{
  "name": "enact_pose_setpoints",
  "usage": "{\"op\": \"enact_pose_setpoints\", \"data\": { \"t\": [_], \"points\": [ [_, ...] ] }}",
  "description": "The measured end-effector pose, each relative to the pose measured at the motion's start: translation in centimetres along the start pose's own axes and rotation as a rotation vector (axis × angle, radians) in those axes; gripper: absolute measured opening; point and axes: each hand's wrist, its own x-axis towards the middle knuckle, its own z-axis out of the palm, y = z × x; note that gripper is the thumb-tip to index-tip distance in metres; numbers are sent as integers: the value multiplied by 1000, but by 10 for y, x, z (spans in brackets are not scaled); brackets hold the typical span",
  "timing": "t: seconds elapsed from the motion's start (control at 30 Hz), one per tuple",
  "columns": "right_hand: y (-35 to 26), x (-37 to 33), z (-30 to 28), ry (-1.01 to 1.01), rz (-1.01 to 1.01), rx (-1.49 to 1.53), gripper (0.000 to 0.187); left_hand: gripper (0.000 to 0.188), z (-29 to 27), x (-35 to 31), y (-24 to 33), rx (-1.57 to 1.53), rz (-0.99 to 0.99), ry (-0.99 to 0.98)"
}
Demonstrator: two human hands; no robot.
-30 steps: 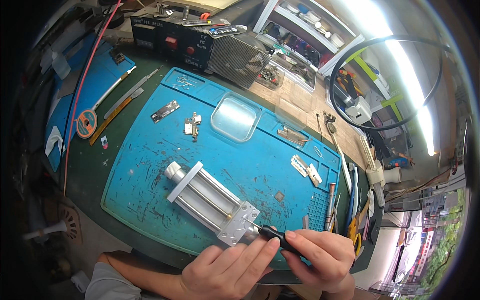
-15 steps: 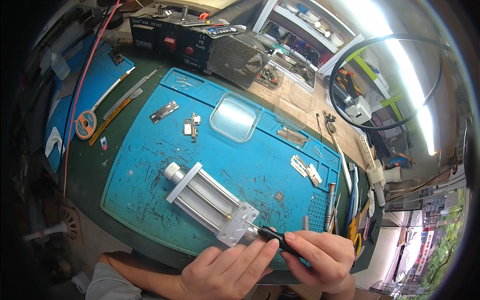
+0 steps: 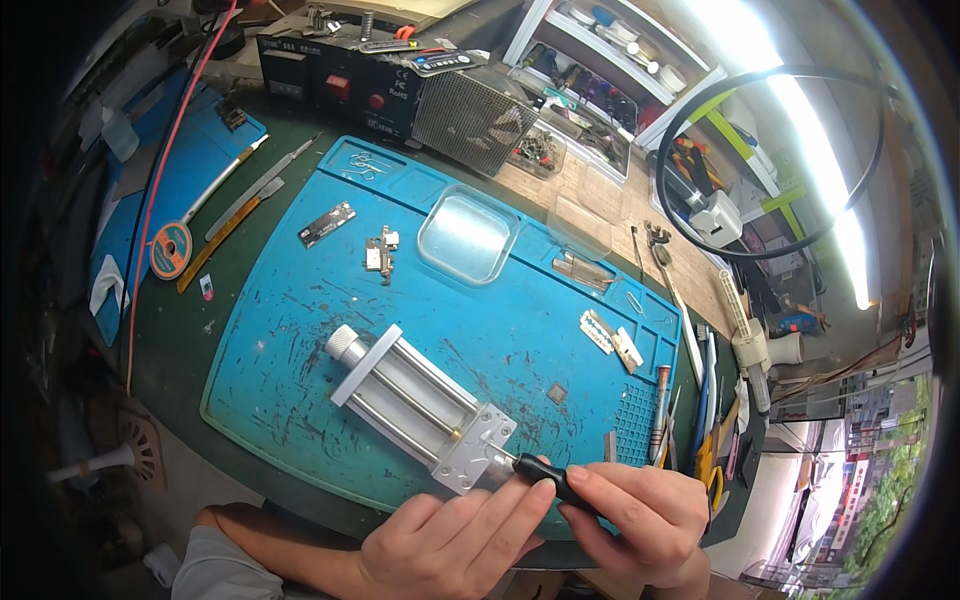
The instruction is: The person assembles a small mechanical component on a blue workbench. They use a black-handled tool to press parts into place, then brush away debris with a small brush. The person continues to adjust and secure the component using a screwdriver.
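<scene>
A silver metal clamp fixture (image 3: 415, 405) with two rods and a knurled knob lies slantwise on the blue mat (image 3: 300, 290). At its near right end plate is a black-handled screwdriver (image 3: 545, 474), its tip against or close to the plate; the exact contact is too small to tell. My right hand (image 3: 640, 510) pinches the handle between thumb and fingers. Stretched beside it, my left hand (image 3: 455, 540) presses its fingertips to the handle near the plate. The left thumb is mostly hidden.
Around the fixture are a clear plastic dish (image 3: 468, 238), small metal parts (image 3: 381, 255), a dark circuit board (image 3: 327, 224) and razor blades (image 3: 598, 331). Hand tools (image 3: 705, 430) crowd the right edge. A black power box (image 3: 345, 95) stands behind, and a solder spool (image 3: 171, 250) lies left.
The screwdriver has shifted very slightly toward the plate, and less of its thin shaft shows. Both hands keep nearly the same pose, and the fixture stays in place.
</scene>
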Motion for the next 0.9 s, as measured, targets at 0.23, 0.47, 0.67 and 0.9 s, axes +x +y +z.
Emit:
{"op": "enact_pose_setpoints", "data": {
  "t": [0.23, 0.47, 0.67, 0.9],
  "points": [
    [-1, 0, 0, -4, 7, 2, 42, 51, 2, -1, 0, -15, -3, 11],
    [-1, 0, 0, -3, -1, -3, 42, 51, 2, -2, -1, -7, 7, 17],
    [-2, 0, 0, 4, 1, -1, 42, 50, 2, -3, -1, -14, 3, 19],
    [-1, -1, 1, 14, -5, -1, 42, 50, 1, -2, -1, -12, 6, 18]
  ]
}}
